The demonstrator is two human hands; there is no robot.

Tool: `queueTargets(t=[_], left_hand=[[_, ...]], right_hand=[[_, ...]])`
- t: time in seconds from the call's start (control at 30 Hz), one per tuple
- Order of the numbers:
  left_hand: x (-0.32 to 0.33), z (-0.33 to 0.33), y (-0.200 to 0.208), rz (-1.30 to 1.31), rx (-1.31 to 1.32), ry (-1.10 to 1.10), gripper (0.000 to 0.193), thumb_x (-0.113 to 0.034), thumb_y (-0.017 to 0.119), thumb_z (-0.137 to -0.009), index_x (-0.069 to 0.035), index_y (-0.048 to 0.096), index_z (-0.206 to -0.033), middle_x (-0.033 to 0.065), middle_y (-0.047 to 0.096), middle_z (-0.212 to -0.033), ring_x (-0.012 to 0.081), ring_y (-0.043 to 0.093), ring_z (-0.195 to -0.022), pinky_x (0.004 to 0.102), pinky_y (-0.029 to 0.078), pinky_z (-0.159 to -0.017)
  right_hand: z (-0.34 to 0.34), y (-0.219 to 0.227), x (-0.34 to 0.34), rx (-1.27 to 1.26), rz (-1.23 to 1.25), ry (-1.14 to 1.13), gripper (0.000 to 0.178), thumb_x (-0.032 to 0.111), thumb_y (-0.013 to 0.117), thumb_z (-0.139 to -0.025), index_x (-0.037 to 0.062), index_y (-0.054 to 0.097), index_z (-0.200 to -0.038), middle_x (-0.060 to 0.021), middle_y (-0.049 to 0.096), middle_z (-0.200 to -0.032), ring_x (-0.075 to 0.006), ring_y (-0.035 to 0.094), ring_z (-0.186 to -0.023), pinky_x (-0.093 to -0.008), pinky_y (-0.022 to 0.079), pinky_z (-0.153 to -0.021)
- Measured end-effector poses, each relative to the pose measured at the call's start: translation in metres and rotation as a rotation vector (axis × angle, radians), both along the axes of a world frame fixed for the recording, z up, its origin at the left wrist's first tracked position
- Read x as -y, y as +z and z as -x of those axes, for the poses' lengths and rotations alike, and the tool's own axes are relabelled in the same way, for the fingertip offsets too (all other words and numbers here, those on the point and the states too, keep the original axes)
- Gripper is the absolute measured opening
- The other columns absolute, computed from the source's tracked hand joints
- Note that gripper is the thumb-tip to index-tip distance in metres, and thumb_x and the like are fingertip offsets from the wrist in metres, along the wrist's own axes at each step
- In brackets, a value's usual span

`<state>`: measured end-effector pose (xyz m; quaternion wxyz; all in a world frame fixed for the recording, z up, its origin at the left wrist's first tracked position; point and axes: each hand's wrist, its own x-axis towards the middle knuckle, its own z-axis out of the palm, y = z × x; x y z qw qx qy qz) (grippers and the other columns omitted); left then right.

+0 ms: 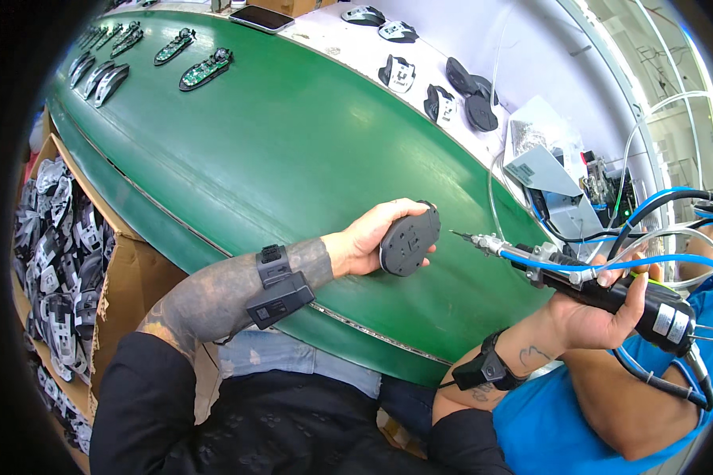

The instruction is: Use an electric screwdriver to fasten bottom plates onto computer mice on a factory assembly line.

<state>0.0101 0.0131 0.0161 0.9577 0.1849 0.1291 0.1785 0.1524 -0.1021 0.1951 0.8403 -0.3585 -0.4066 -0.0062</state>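
Note:
My left hand (362, 238) is closed around a black computer mouse (408, 245), held above the green belt with its underside turned up toward me. Small recesses show on that underside. To the right, my right hand (590, 315) grips a black power screwdriver (558, 277) with a silver nose and hoses attached. Its thin bit points left at the mouse, and a short gap separates the two. Part of my right hand's fingers is hidden behind the tool's body.
Green circuit boards on black bases (206, 70) and curved shells (111, 84) lie on the belt's far left. A carton (139, 277) full of mouse shells stands at left. More mouse parts (400, 74) sit on the white ledge. A co-worker in blue (554, 419) is close at right.

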Motion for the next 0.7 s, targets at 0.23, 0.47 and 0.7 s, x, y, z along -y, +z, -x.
queueTargets(t=[0.23, 0.47, 0.7], left_hand=[[0.003, 0.002, 0.001, 0.020, 0.061, -0.033, 0.037, -0.027, 0.049, -0.090, -0.007, 0.049, -0.121, 0.0100, 0.059, -0.106, 0.0253, 0.062, -0.091, 0.0415, 0.055, -0.075], [0.005, 0.003, 0.003, 0.006, 0.087, -0.032, 0.038, -0.028, 0.049, -0.091, -0.007, 0.048, -0.122, 0.0104, 0.058, -0.109, 0.0258, 0.061, -0.094, 0.0427, 0.054, -0.078], [0.008, 0.005, 0.006, 0.026, 0.081, -0.029, 0.042, -0.028, 0.049, -0.090, -0.008, 0.046, -0.126, 0.0113, 0.057, -0.112, 0.0266, 0.061, -0.095, 0.0434, 0.053, -0.080]], right_hand=[[0.009, 0.000, 0.000, -0.009, 0.009, 0.045, 0.035, 0.014, 0.053, -0.083, 0.0005, 0.045, -0.115, -0.0120, 0.059, -0.087, -0.0115, 0.048, -0.049, -0.0261, 0.040, -0.048], [0.013, 0.002, 0.001, -0.012, 0.011, 0.043, 0.037, 0.015, 0.053, -0.083, -0.0009, 0.045, -0.115, -0.0114, 0.058, -0.084, -0.0112, 0.048, -0.050, -0.0261, 0.040, -0.048], [0.013, -0.001, -0.005, 0.017, 0.025, 0.030, 0.034, 0.015, 0.052, -0.083, -0.0012, 0.045, -0.112, -0.0069, 0.056, -0.076, -0.0106, 0.044, -0.048, -0.0247, 0.037, -0.046]])
